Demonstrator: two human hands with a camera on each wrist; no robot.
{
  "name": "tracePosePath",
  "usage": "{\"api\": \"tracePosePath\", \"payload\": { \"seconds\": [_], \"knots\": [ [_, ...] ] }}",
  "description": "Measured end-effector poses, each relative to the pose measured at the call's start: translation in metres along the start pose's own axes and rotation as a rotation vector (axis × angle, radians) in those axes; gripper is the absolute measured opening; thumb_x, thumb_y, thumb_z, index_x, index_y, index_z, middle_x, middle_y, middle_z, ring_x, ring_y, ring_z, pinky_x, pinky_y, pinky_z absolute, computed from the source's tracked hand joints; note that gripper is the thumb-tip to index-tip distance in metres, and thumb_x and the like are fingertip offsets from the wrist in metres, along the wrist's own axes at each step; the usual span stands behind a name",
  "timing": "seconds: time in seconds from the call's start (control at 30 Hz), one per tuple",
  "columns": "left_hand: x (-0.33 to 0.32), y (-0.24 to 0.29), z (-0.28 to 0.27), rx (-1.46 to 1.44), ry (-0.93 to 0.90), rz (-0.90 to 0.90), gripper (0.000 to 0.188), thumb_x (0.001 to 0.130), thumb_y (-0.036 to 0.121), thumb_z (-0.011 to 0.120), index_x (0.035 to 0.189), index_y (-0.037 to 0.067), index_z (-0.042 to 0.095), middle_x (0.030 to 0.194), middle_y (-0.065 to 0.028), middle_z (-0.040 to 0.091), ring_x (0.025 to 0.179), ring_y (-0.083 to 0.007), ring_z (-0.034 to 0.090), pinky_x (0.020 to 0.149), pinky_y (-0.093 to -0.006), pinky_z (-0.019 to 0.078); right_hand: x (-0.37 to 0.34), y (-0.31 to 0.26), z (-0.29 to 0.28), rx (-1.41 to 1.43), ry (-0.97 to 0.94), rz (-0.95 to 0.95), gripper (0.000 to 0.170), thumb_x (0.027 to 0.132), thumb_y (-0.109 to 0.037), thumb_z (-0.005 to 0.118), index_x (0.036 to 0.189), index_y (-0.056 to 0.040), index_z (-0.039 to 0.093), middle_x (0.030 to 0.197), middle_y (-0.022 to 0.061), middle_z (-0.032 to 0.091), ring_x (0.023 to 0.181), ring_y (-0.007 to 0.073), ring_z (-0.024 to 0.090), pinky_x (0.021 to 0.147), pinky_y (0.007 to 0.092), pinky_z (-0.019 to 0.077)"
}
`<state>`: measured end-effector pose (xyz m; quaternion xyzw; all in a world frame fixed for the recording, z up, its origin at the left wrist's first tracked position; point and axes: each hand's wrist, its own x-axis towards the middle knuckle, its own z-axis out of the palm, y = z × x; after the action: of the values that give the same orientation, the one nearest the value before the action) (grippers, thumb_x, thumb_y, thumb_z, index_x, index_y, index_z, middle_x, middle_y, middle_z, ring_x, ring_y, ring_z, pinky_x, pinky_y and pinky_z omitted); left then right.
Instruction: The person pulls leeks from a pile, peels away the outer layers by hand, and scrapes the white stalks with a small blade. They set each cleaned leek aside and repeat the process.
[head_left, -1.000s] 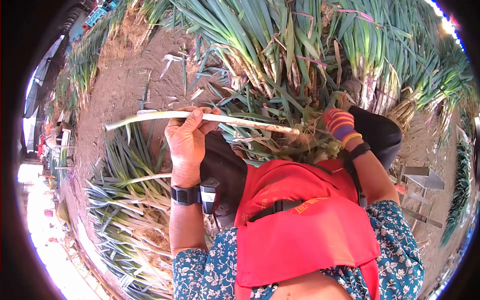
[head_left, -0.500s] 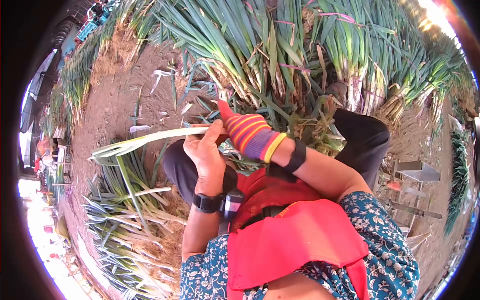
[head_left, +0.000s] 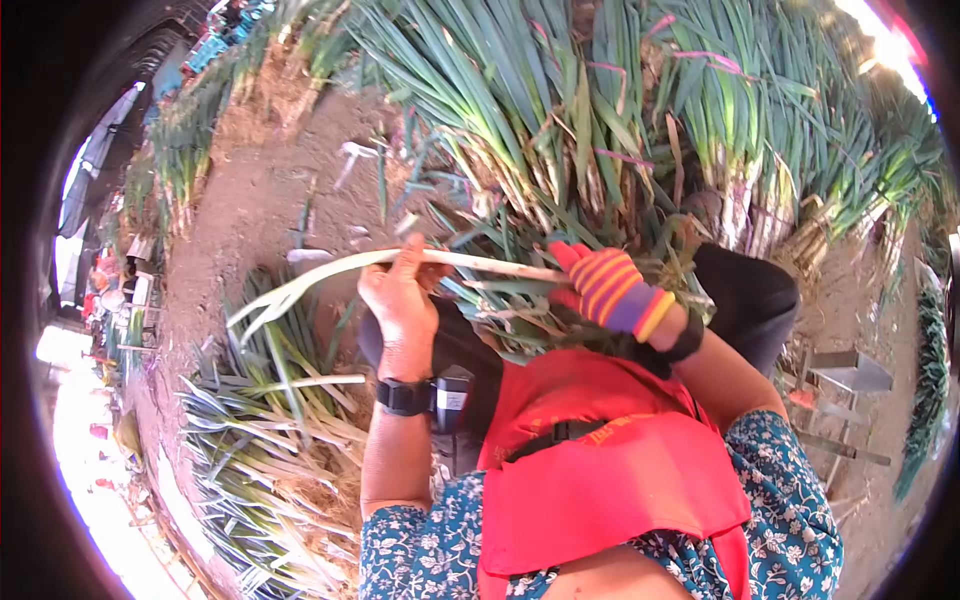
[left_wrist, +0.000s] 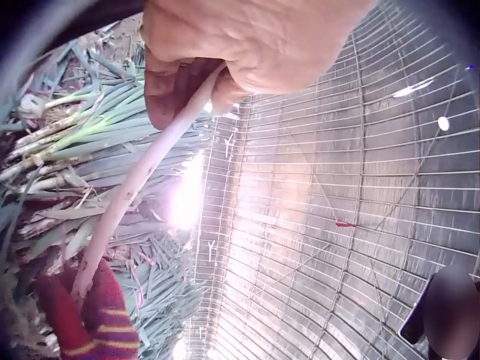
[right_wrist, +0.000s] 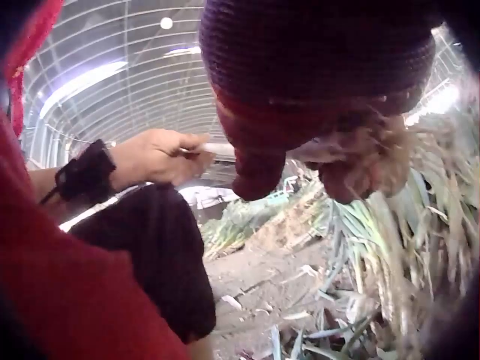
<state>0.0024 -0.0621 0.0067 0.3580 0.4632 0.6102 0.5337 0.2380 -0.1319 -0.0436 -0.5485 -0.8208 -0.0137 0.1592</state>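
Observation:
A long green onion (head_left: 490, 264) lies crosswise before the person, white shaft to the right and split green leaves drooping left. The bare left hand (head_left: 400, 305) pinches its shaft between thumb and fingers. In a striped knit glove, the right hand (head_left: 610, 290) grips the root end. The left wrist view shows the pale shaft (left_wrist: 127, 195) running from the bare hand down into the gloved fingers (left_wrist: 109, 300). Tan roots (right_wrist: 386, 146) stick out past the glove in the right wrist view.
Tied bundles of green onions (head_left: 730, 120) stand ahead and to the right. Loose onions (head_left: 290, 440) lie piled by the left leg. Peeled leaves and scraps litter the soil (head_left: 260, 190). A metal stand (head_left: 850, 370) is at the right.
The right hand came from near the right knee to the shaft beside the left hand, then moved right to the root end. The left hand keeps holding the onion.

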Motion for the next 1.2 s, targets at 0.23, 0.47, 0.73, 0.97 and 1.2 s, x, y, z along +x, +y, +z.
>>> {"api": "tracePosePath", "payload": {
  "seconds": [0.23, 0.47, 0.73, 0.97, 1.2],
  "knots": [
    [-0.013, -0.02, 0.03, -0.029, 0.034, -0.075, 0.01, 0.079, 0.005, 0.065, 0.077, 0.0, 0.057, 0.067, -0.0082, 0.061, 0.055, -0.0185, 0.061, 0.048, -0.0309, 0.0517, 0.032, -0.027, -0.006, -0.16, 0.213, -0.142, 0.013, 0.079, -0.024, 0.051, 0.077, -0.0108, 0.05, 0.062, 0.0077, 0.054, 0.052, 0.0251, 0.055, 0.04, 0.0398, 0.0376],
    [-0.031, -0.013, 0.015, -0.205, -0.358, -0.389, 0.005, 0.084, 0.0, 0.058, 0.085, -0.005, 0.056, 0.086, -0.0172, 0.063, 0.08, -0.0321, 0.065, 0.071, -0.042, 0.0574, 0.015, -0.011, -0.015, 0.69, 0.321, -0.239, 0.02, 0.085, -0.028, 0.06, 0.077, -0.0092, 0.06, 0.057, 0.0079, 0.056, 0.046, 0.0219, 0.054, 0.04, 0.0332, 0.0361],
    [-0.045, -0.007, 0.028, -0.292, -0.417, -0.33, 0.004, 0.082, -0.002, 0.059, 0.085, -0.004, 0.058, 0.084, -0.0153, 0.062, 0.08, -0.0316, 0.065, 0.069, -0.0421, 0.058, -0.005, -0.01, -0.052, 1.464, -0.164, 0.351, 0.022, 0.088, -0.024, 0.059, 0.077, -0.0047, 0.063, 0.06, -0.0003, 0.056, 0.05, 0.0067, 0.048, 0.045, 0.0235, 0.0365],
    [-0.053, -0.009, 0.036, -0.247, -0.35, -0.262, 0.007, 0.079, -0.006, 0.061, 0.085, -0.006, 0.057, 0.082, -0.0152, 0.062, 0.075, -0.0293, 0.065, 0.067, -0.0405, 0.058, 0.004, 0.007, 0.003, 1.032, 0.039, 0.311, 0.014, 0.084, -0.014, 0.058, 0.074, -0.0033, 0.059, 0.061, 0.0149, 0.055, 0.054, 0.0292, 0.054, 0.048, 0.0376, 0.04],
    [-0.046, -0.021, 0.025, -0.119, -0.239, -0.129, 0.006, 0.078, -0.005, 0.062, 0.082, -0.005, 0.057, 0.077, -0.0126, 0.062, 0.069, -0.0231, 0.065, 0.063, -0.0341, 0.0573, 0.0, 0.019, 0.03, 0.668, 0.284, 0.211, 0.014, 0.079, -0.017, 0.062, 0.082, -0.0027, 0.061, 0.072, 0.0176, 0.06, 0.067, 0.0347, 0.06, 0.058, 0.0392, 0.0474]
  ]
}}
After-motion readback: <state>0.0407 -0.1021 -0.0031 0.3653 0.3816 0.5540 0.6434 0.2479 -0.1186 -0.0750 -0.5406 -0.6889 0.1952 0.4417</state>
